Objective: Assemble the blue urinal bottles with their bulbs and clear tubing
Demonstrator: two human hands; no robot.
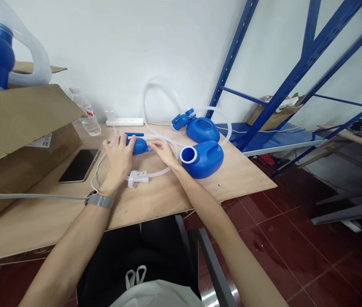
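Note:
My left hand [120, 155] is wrapped over a small blue plastic piece [140, 146] lying on the wooden table [155, 200]. At that piece's right end, the fingers of my right hand [164, 152] are pinched together; what they hold is too small to make out. Just right of my right hand lies a blue bottle [204, 160] on its side, its white-rimmed mouth facing left. Behind it is a second blue bottle [202, 130], with a small blue fitting [181, 121] beside it. A clear plastic connector [136, 178] on a translucent tube [159, 172] rests nearer the front edge.
A black phone [79, 165], an open cardboard box [24, 128] and a water bottle [88, 115] are at the left. A white power strip [125, 122] lies by the wall. Translucent hose [144, 102] loops behind. Blue shelving [265, 115] rises at the right.

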